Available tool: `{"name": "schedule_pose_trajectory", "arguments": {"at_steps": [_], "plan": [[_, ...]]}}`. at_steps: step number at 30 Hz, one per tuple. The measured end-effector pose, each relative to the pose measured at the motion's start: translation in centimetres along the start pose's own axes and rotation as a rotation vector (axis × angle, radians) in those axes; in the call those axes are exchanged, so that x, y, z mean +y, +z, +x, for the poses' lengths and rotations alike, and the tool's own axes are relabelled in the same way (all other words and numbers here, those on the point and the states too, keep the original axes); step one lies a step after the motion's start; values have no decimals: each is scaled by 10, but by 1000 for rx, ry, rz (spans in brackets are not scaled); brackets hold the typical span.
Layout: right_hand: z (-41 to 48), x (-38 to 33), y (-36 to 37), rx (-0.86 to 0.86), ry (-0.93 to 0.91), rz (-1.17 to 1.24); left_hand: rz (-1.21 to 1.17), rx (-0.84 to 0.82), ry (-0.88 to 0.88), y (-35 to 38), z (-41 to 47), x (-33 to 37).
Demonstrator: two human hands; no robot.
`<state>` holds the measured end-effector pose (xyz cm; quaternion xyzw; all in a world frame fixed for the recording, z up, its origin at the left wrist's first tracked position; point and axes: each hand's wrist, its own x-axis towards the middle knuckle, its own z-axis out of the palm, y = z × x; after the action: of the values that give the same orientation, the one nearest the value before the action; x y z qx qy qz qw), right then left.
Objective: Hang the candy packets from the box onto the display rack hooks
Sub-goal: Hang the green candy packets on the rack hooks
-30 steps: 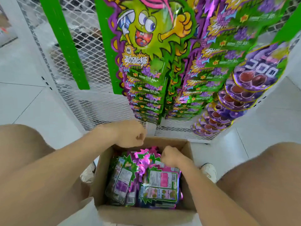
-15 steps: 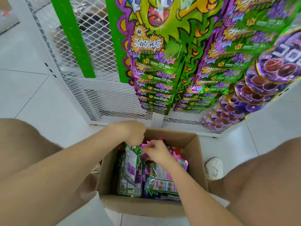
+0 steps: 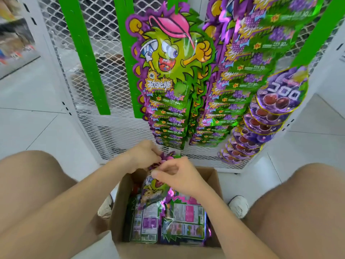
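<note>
1. Fingers of my right hand and left hand pinch the top edge of a glossy green-and-purple foil candy packet, which hangs over the open brown cardboard box.
2. I judge the packet light, limp and slippery, and best held by its stiffer top seal.

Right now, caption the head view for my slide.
Left hand and right hand pinch a green-and-purple foil candy packet over the brown cardboard box by the white mesh rack.

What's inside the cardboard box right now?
The cardboard box holds candy packets lying back-side up; the left hand and right hand pinch one raised packet. Whatever lies under the top layer is covered.
</note>
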<state>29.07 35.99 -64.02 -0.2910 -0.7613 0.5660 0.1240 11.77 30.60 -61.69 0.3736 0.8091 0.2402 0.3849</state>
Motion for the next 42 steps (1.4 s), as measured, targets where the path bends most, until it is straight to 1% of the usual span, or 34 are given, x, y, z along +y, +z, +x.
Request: {"name": "schedule_pose_trajectory", "arguments": {"at_steps": [1,3,4,5,8,11,13,15,16,18,21,23,24,26,28,31,34,36,39,41,42], "plan": [[1,-2,-5,64,-20,-23,30,16,52,-4,-3,2],[5,-2,-19,310,-61,-99,13,17,166,-11,-12,9],[6,-5,-25,404,-86,-185,-9,19,219,-14,-18,13],[8,-6,-29,439,-105,-284,-23,27,264,-17,-23,17],[7,-16,-37,462,-129,-494,-44,54,362,-26,-34,28],[2,-42,-47,486,-125,-629,-59,102,434,-39,-39,37],[-2,-65,-60,414,-122,-577,-64,158,496,-50,-43,47],[-4,-87,-76,348,-171,-510,-27,217,583,-65,-49,64],[-4,-99,-84,349,-204,-509,9,254,626,-72,-53,75],[1,-124,-100,396,-260,-497,68,357,703,-88,-61,100],[8,-167,-122,558,-367,-539,141,582,777,-112,-68,140],[12,-199,-134,642,-446,-563,161,684,769,-129,-69,167],[15,-215,-138,677,-488,-575,117,691,746,-137,-70,181],[25,-240,-146,755,-567,-591,-46,672,712,-153,-72,206],[37,-259,-151,817,-611,-601,-214,659,714,-165,-71,223],[55,-280,-156,849,-660,-621,-367,667,670,-181,-70,240],[70,-296,-160,848,-680,-634,-398,638,598,-193,-66,251],[77,-305,-162,850,-704,-614,-407,584,553,-198,-65,253],[83,-310,-165,845,-741,-547,-462,549,564,-205,-56,249],[85,-313,-167,845,-767,-513,-497,458,570,-210,-53,246],[85,-316,-167,848,-772,-513,-552,419,576,-212,-51,245]]}}
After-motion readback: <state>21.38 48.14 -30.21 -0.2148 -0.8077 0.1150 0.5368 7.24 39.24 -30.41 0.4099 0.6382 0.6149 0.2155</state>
